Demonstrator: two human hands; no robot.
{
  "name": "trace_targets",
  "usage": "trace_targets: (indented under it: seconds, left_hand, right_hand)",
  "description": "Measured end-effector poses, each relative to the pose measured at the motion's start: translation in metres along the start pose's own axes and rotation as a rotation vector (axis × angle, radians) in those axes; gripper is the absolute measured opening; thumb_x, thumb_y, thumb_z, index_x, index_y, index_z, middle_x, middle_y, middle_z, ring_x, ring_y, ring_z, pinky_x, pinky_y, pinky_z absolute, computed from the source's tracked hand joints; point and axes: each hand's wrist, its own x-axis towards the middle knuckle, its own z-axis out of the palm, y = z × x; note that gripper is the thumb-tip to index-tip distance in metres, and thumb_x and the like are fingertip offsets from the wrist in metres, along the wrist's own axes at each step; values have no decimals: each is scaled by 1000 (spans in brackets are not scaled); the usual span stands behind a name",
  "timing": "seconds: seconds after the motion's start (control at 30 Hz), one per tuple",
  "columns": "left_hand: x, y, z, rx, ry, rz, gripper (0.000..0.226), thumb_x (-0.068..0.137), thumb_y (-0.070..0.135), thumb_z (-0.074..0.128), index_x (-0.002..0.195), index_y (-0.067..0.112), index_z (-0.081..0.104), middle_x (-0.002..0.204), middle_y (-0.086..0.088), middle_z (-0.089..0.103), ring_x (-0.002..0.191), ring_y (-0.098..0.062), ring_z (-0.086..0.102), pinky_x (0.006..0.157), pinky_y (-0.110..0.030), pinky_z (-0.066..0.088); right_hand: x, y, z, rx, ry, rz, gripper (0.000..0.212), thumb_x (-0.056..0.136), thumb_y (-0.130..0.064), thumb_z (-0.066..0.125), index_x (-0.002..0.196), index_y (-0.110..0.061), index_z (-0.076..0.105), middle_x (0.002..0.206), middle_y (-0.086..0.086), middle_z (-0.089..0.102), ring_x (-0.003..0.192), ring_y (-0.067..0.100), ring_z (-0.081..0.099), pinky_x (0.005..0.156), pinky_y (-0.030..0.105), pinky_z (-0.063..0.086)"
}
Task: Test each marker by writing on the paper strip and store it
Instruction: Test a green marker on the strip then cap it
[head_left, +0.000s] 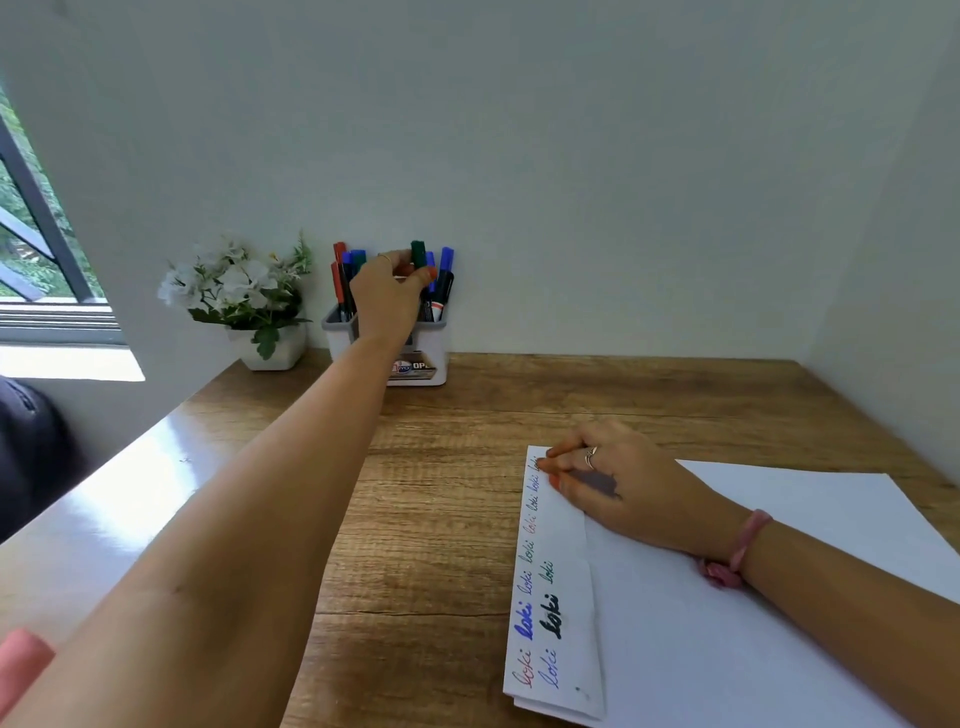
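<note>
A window (36, 234) shows at the far left, with greenery outside. On the wooden surface (441, 519), far left against the wall, stands a white pot of pale flowers (239, 291). Just right of it is a grey-and-white holder (421, 358), also against the wall, with red, blue and green markers standing upright in it, caps up.

The left hand (387, 299) reaches out over the holder; its fingers and thumb pinch the green marker (418, 253) just below the cap, and the marker stands upright among the others, its lower part hidden behind the hand. A thin ring shows on one finger of this hand. A blue marker (445, 262) stands just right of the green one.

Nearer and to the right lies the folded paper strip (556, 597), running from near to far, carrying the same short word written again and again in red, blue, black and green, some thin, two bold. It lies on the left edge of a larger white sheet (779, 597).

The right hand (618, 478) rests on the far end of the strip, fingers curled with the tips pressing the paper down; it holds nothing. It wears a ring, and a pink band (743, 540) sits at the wrist
</note>
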Motion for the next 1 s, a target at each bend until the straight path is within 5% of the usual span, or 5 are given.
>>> trace_targets:
  seconds: [0.3, 0.43, 0.7, 0.87, 1.0]
  left_hand:
    - [-9, -10, 5, 65, -53, -1, 47, 80, 18, 72, 122, 1, 58, 113, -12, 65, 99, -11, 58, 84, -11, 39]
    - [-11, -13, 3, 43, 5, -4, 50, 82, 22, 70, 124, 1, 55, 112, -10, 64, 101, -13, 57, 88, -17, 42]
    - [-36, 0, -10, 37, 65, 95, 25, 94, 19, 53, 114, 7, 60, 107, -7, 59, 87, -6, 53, 68, -4, 40]
    - [-81, 22, -21, 85, -112, 229, 21, 92, 15, 54, 111, 10, 61, 104, 1, 56, 86, -3, 52, 76, -8, 44]
    - [-121, 36, -40, 218, -537, 354, 18, 90, 19, 56, 107, 18, 62, 104, 4, 59, 90, -2, 56, 78, -14, 47]
  right_hand:
    - [0, 2, 1, -7, 26, -28, 44, 86, -50, 40, 107, -27, 71, 102, -12, 64, 94, 10, 55, 83, 37, 47]
    - [0, 2, 1, -6, 27, -28, 45, 86, -51, 39, 107, -26, 71, 101, -13, 64, 94, 9, 54, 84, 36, 47]
    - [-2, 0, 0, -36, 21, -26, 32, 89, -39, 51, 110, -24, 70, 105, -10, 63, 94, 1, 48, 83, 23, 38]
    - [-4, -5, -3, -68, 15, -26, 24, 91, -27, 57, 110, -19, 70, 107, -3, 65, 96, 11, 54, 84, 25, 41]
    - [-6, -9, -4, -101, -6, -14, 25, 92, -28, 55, 108, -15, 69, 105, 0, 65, 95, 15, 56, 82, 24, 39]
